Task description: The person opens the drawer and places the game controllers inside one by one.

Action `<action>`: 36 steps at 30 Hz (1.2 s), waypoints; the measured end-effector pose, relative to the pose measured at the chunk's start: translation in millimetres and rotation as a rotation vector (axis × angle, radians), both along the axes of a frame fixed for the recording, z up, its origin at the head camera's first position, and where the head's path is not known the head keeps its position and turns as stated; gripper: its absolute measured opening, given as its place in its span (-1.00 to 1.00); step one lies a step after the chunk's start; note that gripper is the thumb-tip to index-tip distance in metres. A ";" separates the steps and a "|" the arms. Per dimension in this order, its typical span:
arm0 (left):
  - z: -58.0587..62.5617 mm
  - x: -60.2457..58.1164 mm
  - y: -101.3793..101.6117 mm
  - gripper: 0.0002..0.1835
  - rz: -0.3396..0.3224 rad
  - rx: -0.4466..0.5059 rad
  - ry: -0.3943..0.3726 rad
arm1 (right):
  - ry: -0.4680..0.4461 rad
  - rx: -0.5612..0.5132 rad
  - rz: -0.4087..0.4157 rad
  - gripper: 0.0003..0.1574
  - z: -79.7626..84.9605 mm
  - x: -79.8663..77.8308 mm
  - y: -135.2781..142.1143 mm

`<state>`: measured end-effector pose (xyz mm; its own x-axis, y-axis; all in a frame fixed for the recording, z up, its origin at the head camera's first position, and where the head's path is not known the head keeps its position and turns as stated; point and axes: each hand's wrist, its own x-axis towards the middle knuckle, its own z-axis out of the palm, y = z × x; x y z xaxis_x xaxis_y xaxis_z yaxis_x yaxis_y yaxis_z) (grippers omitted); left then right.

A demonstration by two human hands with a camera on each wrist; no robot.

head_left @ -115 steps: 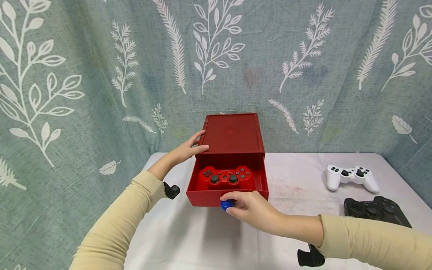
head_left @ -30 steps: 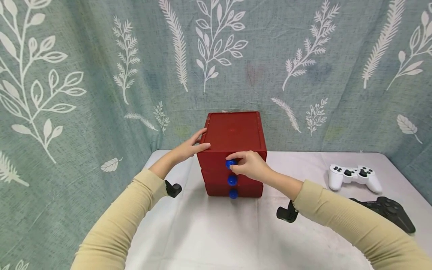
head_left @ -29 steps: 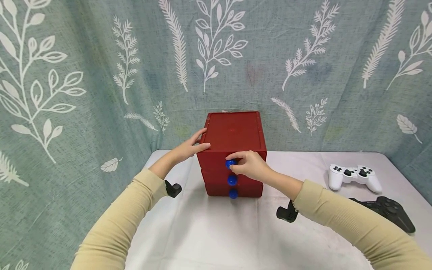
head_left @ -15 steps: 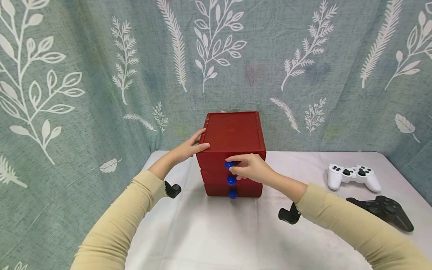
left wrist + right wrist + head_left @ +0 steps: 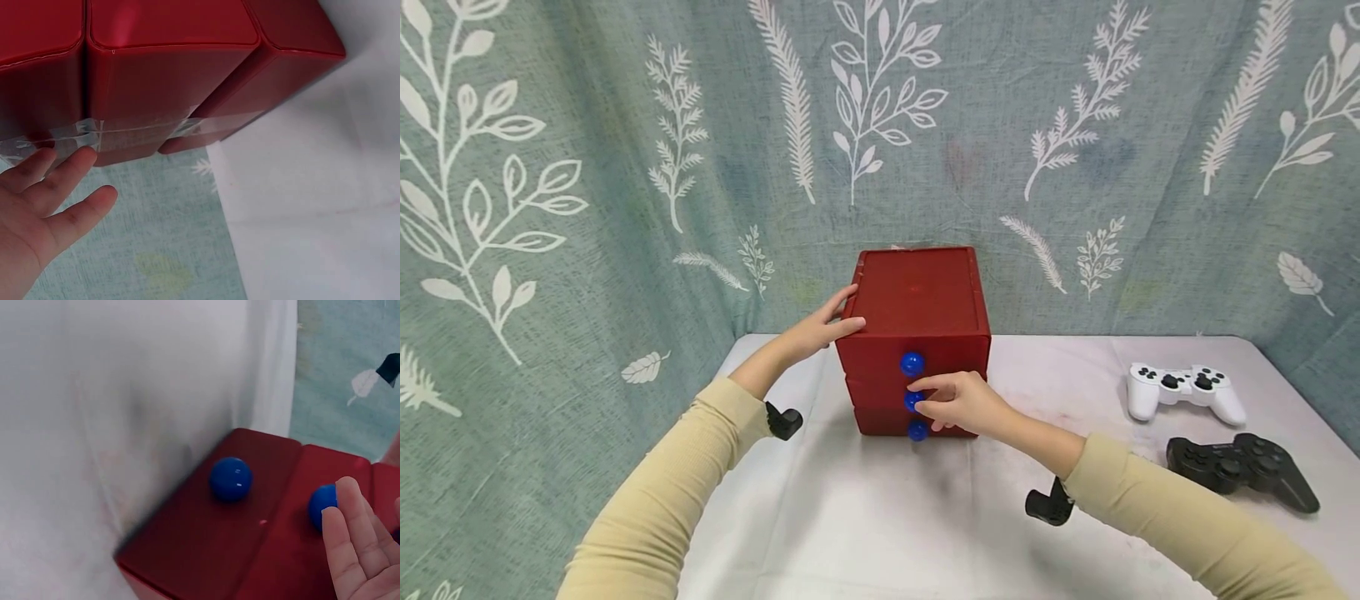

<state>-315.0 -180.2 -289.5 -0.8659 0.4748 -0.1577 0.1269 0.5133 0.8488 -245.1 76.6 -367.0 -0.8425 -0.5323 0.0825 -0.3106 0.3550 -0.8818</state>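
A red cabinet (image 5: 917,292) stands on the white-covered table with its three stacked drawers closed, each bearing a round blue knob. At the middle knob (image 5: 913,401), my right hand (image 5: 966,408) has index finger above and thumb at the front, bent round it. The right wrist view shows its fingers overlapping that middle knob (image 5: 322,506). Above my fingers the top knob (image 5: 912,364) is uncovered, and the bottom knob (image 5: 917,431) shows below. My left hand (image 5: 808,337) rests spread against the cabinet's upper left edge; in the left wrist view its fingers (image 5: 62,181) reach its taped side.
To the right on the table lie a white game controller (image 5: 1185,392) and a black game controller (image 5: 1243,471) nearer me, beside my right sleeve. A patterned green curtain (image 5: 917,125) hangs behind. Clear tape (image 5: 144,128) runs along the cabinet's side.
The top drawer, earlier pulled out with a red game controller inside, was pushed in. My right hand then let go of the top knob and moved down to the middle one. My left hand stays put.
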 end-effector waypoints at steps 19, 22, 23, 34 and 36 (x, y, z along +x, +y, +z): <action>-11.5 -11.1 -1.2 -0.25 0.019 0.001 -0.004 | -0.074 -0.107 -0.059 -0.49 -38.4 -7.6 -6.4; -19.3 -17.7 -4.1 -0.25 0.023 0.002 0.007 | -0.076 -0.114 -0.069 -0.50 -33.8 -4.3 -8.0; -20.2 -18.1 -4.5 -0.25 0.024 0.001 0.013 | -0.075 -0.118 -0.071 -0.50 -31.2 -2.7 -8.5; -20.3 -16.0 -4.9 -0.23 0.031 -0.006 0.031 | -0.008 -0.131 -0.112 -0.55 -43.4 -10.2 -11.5; -20.0 -16.0 -4.7 -0.23 0.034 -0.004 0.027 | 0.014 -0.128 -0.116 -0.57 -45.1 -11.3 -11.9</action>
<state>-331.1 -184.9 -309.5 -0.8856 0.4440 -0.1363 0.1315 0.5211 0.8433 -256.5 64.7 -412.1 -0.8959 -0.4159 0.1558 -0.2870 0.2743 -0.9178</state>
